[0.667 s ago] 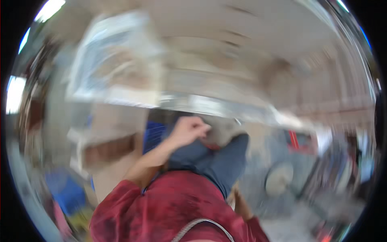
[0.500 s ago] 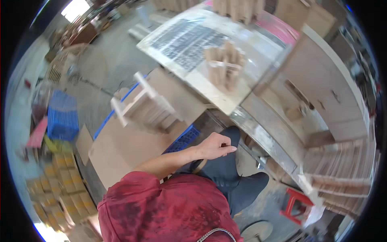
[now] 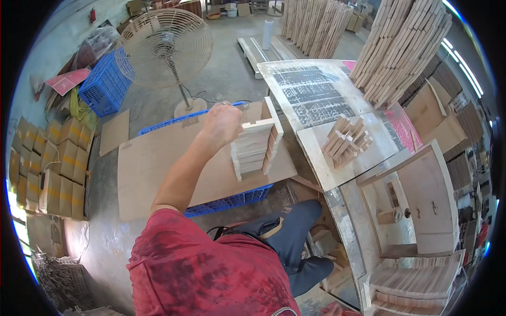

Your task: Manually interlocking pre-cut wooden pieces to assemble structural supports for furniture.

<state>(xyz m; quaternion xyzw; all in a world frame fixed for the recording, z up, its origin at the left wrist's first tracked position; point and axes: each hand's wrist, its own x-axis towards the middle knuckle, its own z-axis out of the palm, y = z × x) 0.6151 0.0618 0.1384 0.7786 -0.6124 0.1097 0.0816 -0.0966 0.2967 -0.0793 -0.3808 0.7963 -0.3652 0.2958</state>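
Note:
My left hand [image 3: 222,124] is closed, its fingers curled, at the left upper corner of a small slatted wooden piece [image 3: 254,145]. Whether it grips that wood or something small cannot be made out, as the fingers hide what is inside. The piece has pale slats between side rails and stands on a brown cardboard sheet [image 3: 153,174]. Under the sheet, a blue plastic crate [image 3: 232,201] shows along the near edge. My right hand is not in view.
A pedestal fan [image 3: 163,50] stands beyond the cardboard. On the right, a worktable [image 3: 311,139] bears a small pile of wood sticks [image 3: 345,139] and tall stick stacks [image 3: 400,52]. Taped cartons [image 3: 60,163] line the left side, below another blue crate [image 3: 103,87].
My left hand has gone from above my legs to the slatted wooden piece, farther away and to the left. The whole view has turned and shifted, and the blur has cleared.

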